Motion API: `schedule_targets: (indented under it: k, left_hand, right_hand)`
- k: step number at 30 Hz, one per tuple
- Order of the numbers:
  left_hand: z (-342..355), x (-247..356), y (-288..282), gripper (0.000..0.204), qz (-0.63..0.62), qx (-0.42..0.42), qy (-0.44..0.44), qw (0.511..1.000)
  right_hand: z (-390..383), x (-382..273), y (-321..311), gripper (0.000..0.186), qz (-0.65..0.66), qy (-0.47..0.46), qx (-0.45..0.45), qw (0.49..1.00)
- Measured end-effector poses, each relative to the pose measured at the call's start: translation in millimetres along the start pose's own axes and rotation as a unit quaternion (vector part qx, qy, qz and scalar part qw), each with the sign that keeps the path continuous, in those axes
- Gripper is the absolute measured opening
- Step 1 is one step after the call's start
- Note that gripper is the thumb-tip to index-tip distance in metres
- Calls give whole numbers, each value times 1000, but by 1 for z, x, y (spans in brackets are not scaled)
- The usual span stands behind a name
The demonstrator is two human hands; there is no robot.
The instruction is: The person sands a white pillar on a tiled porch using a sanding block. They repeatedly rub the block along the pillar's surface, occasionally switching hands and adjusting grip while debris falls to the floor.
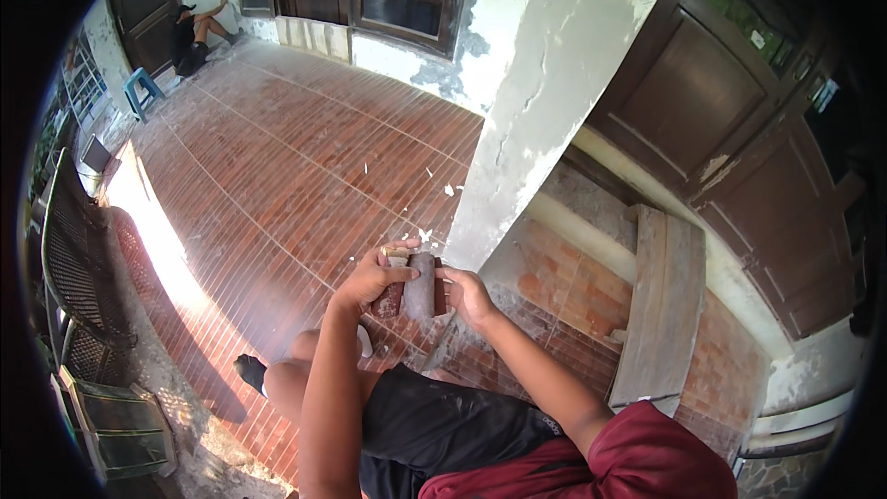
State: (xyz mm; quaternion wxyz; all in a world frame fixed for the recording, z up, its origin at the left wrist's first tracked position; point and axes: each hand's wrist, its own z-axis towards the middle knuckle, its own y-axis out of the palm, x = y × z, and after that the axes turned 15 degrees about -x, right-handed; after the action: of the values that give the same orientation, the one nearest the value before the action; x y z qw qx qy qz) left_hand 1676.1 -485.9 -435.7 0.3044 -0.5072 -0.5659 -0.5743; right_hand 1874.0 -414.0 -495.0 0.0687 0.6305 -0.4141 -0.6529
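Directly above the bent knees, gripping a dark brown cylindrical piece [422, 285] upright between both hands. Left hand [374, 279] closing around its left side, thumb over the top; right hand [465, 297] clamping the right side, fingers curled. Probably handling as rigid, fairly dense and rough-skinned, so unlikely to be slipping; best taking hold around the mid-body, not the chipped-looking upper end. Beyond the hands, lying scattered on the red tiled floor [277, 176], pale flakes. Standing just behind, a peeling white pillar [536, 102]. Leaning at right, a wooden plank [661, 305]. Sitting far off by a door, another person [196, 32].
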Motion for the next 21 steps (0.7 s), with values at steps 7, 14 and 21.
schedule_targets:
  k: [7,14,21]
  left_hand:
    - [9,-13,-3,51,54,-8,14,998]
    - [12,-12,0,38,-21,105,51,993]
    - [12,-12,1,31,-63,131,44,988]
  right_hand:
    - [1,7,14,37,-81,23,32,996]
    - [-3,-2,13,39,-76,-55,32,995]
    - [-6,-15,21,41,35,-85,-12,996]
